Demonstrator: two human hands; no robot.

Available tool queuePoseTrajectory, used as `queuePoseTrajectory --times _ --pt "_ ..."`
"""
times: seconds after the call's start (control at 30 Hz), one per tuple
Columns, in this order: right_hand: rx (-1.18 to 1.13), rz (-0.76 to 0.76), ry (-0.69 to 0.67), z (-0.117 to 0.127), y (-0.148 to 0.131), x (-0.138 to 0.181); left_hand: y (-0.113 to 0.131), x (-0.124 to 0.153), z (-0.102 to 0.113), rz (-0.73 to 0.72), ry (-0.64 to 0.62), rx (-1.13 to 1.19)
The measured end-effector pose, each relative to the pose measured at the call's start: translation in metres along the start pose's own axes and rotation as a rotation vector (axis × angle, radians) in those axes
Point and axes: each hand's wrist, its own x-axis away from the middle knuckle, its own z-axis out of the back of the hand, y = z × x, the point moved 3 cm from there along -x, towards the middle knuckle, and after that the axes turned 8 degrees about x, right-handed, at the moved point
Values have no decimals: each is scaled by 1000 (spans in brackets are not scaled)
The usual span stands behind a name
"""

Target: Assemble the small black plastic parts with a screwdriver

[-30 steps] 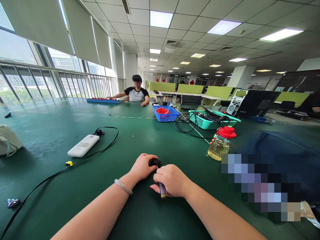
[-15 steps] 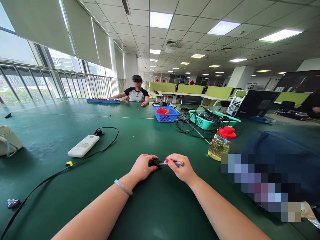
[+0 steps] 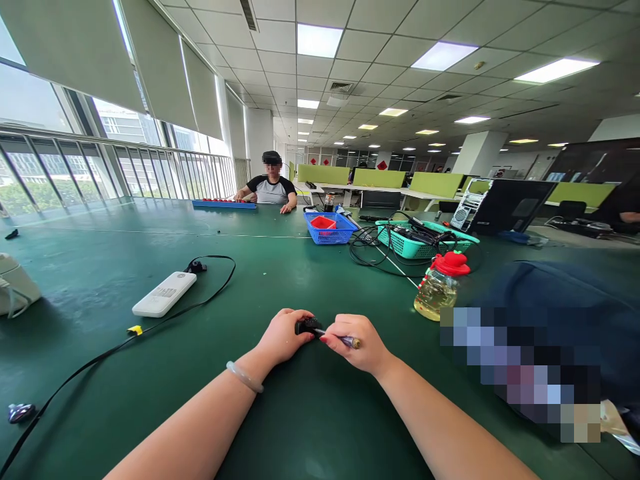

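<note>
My left hand (image 3: 286,335) is closed around a small black object (image 3: 309,325) on the green table, its thumb along the near side and its fingers over the far side. What kind of object it is cannot be made out. Just to the right, my right hand (image 3: 356,341) pinches a slim screwdriver (image 3: 354,343) with a thin metal shaft and a gold-coloured handle end. The shaft points left and its tip meets the black object's right side. Fingers partly hide both the object and the tool.
Left on the green table (image 3: 240,400) lies a white power bank (image 3: 165,294) with a black cable (image 3: 95,358). A red-lidded bottle (image 3: 436,293) and a dark bag (image 3: 550,313) are at right. Farther back are a blue basket (image 3: 333,233), a green basket (image 3: 413,248) and a seated person (image 3: 273,190).
My right hand has turned slightly, so the screwdriver's handle end now sits lower and nearer me, with the shaft slanting. My left hand stays put. The person opposite has shifted the blue tray rightward.
</note>
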Motion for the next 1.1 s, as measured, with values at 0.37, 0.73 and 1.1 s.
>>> queuePoseTrajectory --times 0.37,0.73,1.1 --pt "212 215 -48 -2 -18 -3 0 0 -1 -14 4 5" --pt "-436 -560 119 -8 31 3 2 0 1 1 -7 -13" --pt "-1010 -1218 275 -31 52 16 3 0 1 -1 -19 -10"
